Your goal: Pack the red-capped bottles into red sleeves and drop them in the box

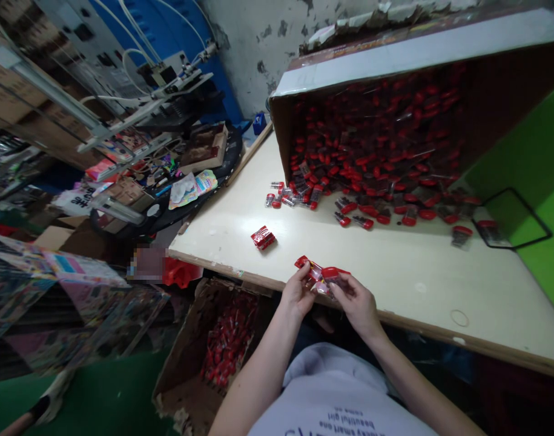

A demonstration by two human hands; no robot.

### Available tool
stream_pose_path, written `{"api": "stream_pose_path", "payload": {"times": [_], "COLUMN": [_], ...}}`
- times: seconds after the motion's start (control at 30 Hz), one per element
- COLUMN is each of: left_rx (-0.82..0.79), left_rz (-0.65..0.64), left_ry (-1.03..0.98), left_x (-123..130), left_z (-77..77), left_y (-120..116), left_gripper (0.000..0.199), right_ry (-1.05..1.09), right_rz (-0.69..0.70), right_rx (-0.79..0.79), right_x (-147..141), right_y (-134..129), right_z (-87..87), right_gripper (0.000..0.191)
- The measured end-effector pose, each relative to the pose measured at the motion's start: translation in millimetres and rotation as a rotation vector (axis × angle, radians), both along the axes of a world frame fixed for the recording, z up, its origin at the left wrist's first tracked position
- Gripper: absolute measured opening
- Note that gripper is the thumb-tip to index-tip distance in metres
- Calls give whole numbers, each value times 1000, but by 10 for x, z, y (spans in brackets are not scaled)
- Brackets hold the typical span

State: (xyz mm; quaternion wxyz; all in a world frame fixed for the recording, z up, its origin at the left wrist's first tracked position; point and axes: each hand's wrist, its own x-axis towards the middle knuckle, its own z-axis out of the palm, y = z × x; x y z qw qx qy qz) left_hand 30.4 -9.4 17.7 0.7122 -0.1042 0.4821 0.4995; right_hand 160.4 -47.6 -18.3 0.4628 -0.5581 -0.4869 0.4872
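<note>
My left hand (299,289) is closed on a red and clear plastic packet (313,274) at the table's front edge. Beside it, my right hand (359,304) pinches a small clear case with a red cap (333,274), which touches the packet. Whether the case is partly inside the packet I cannot tell. A stack of red packets (263,238) lies on the table, left of my hands. Behind them, several red-capped cases with dark contents (365,223) lie loose in front of a tipped carton.
The big carton (408,60) lies on its side, full of red-capped cases. A lower cardboard box (181,357) holds red packets. A black wire frame (526,242) and a rubber band (459,318) are at the right. A machine with a round black table (168,215) stands left.
</note>
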Motion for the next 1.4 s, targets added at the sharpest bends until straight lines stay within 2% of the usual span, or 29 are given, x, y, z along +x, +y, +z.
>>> {"api": "stream_pose_path", "payload": {"times": [0.37, 0.7, 0.83, 1.1, 1.27, 1.4], "left_rx": [-18, -17, 60, 267, 308, 353], "left_rz": [-47, -65, -68, -89, -131, -142], "left_ry": [-11, -34, -23, 108, 230, 244], "left_x": [-25, -19, 26, 84, 115, 112], "left_z": [-47, -40, -71, -130, -147, -161], "left_y": [-21, -32, -47, -133, -170, -160], "left_gripper": [10, 7, 8, 33, 34, 33], "right_ry": [15, 5, 47, 173, 141, 135], "right_rz": [-22, -22, 6, 50, 50, 88], "right_rx": [19, 1, -15, -70, -62, -69], "right_x": [13, 15, -22, -47, -40, -23], "right_y": [18, 16, -12, -8, 5, 14], "right_z": [-61, -23, -32, -79, -90, -56], "right_gripper": [31, 33, 33, 31, 30, 28]}}
